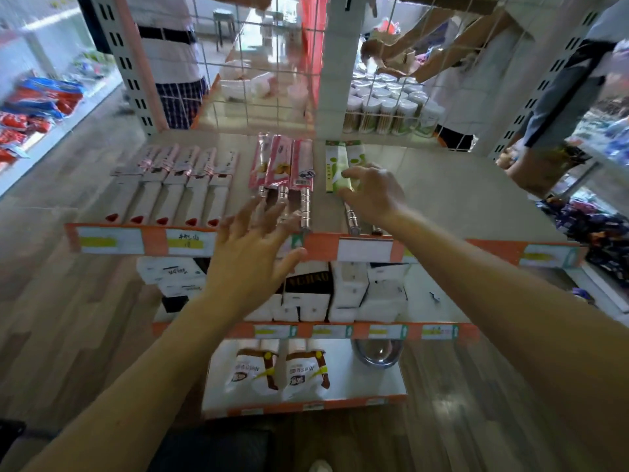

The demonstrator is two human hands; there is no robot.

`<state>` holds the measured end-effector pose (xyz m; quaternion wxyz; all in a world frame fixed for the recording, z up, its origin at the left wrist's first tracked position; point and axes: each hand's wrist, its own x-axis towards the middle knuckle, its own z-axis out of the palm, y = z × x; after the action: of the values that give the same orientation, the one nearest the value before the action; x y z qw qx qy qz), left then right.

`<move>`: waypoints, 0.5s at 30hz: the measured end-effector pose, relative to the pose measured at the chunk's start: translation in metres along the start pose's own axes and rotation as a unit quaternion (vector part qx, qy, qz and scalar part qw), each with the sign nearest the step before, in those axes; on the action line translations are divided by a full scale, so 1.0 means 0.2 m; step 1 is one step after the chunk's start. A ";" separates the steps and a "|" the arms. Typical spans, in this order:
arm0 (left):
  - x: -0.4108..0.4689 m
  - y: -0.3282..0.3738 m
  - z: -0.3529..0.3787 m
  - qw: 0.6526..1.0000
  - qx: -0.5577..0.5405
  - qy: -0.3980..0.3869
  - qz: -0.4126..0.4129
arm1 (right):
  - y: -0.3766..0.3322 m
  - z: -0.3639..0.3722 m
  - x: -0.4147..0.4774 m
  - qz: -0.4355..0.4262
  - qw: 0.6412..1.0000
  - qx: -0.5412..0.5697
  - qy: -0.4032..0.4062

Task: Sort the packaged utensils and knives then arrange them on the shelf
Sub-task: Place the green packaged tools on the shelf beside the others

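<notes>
On the top shelf [442, 192] lie several white-sleeved knives [177, 185] in a row at the left. Three pink-packaged utensils [284, 165] with steel handles lie in the middle. Two green-and-white packaged utensils [335, 165] lie to their right. My right hand [371, 192] pinches the lower end of the right green package between thumb and fingers. Spread fingers of my left hand [252, 250] hover at the shelf's front edge, just over the steel handles of the pink packages, holding nothing.
An orange price rail [323, 247] runs along the shelf front. Tissue packs [350, 291] fill the shelf below, paper-cup bags [275, 373] and a steel bowl [376, 354] the lowest. Behind a wire grid [272, 63] stand cotton-swab jars [388, 107] and other people.
</notes>
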<state>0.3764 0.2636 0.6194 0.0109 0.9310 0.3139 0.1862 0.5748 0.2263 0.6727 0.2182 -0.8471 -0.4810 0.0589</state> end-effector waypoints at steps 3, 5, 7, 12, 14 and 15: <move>-0.15 -0.09 -0.06 0.999 -0.025 -0.019 -0.032 | -0.13 0.08 -0.21 0.000 1.000 -0.010 -0.002; -0.27 -0.16 -0.09 0.998 -0.032 -0.042 -0.045 | -0.21 0.17 -0.38 -0.013 1.000 0.003 -0.002; -0.40 -0.23 -0.11 0.997 -0.035 -0.059 -0.039 | -0.29 0.27 -0.55 -0.017 1.000 0.008 0.007; -0.74 -0.37 -0.13 0.990 -0.062 -0.118 -0.040 | -0.45 0.51 -0.97 0.003 0.999 0.003 -0.035; -0.87 -0.42 -0.11 0.985 -0.087 -0.139 -0.046 | -0.50 0.61 -1.12 0.013 0.997 0.001 -0.070; -0.94 -0.44 -0.10 0.984 -0.093 -0.144 -0.051 | -0.52 0.66 -1.18 0.014 0.997 0.004 -0.082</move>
<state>0.1806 0.2224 0.5612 0.1517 0.9258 0.3375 0.0778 0.3259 0.1150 0.5737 0.1800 -0.8452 -0.4852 0.1332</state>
